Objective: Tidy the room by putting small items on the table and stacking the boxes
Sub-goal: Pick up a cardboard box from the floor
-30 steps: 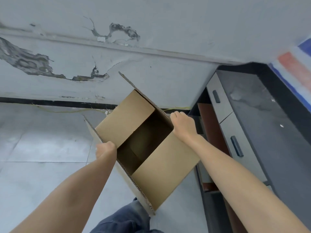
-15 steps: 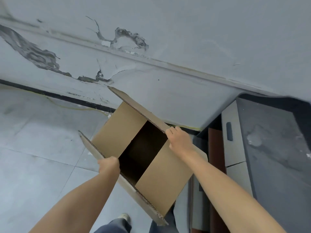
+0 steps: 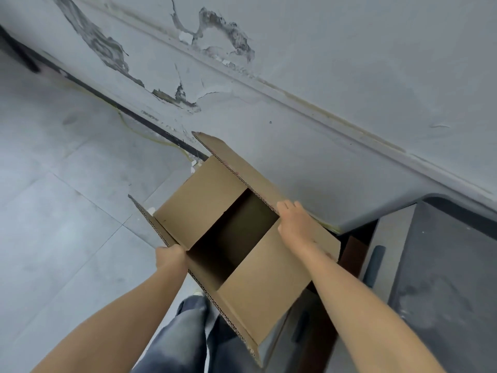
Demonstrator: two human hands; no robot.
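Over by the wall, where the paint is flaking, a person stands holding an open cardboard box clear of the tiled floor, out in front of their trouser legs. The left hand grips the near-left flap, its fingers folded round the edge and out of sight. The right hand has the opposite flap, its fingers hooked over the far edge. All four flaps stand open. What shows of the inside is dark, and I see nothing in it.

As for the tidying, I would say it is at an early or middle point. This one box is in hand and being carried, but no stack of boxes is in view, nor any small items. The dark grey surface at the right, with drawers below it, shows only a bare stretch of its top. The box is not yet set down anywhere, so the stacking of this one is left to do. How much else is done I cannot tell from where things lie.

Against the view of a second ago, both grips are the same and the box sits the same way between the hands. What has changed is the outlook. The wall now slants steeply across the view, more floor shows at the left, and the grey surface has slid down into the lower right corner. The striped patch seen beyond it is gone. That suggests the person has turned leftward with the box.
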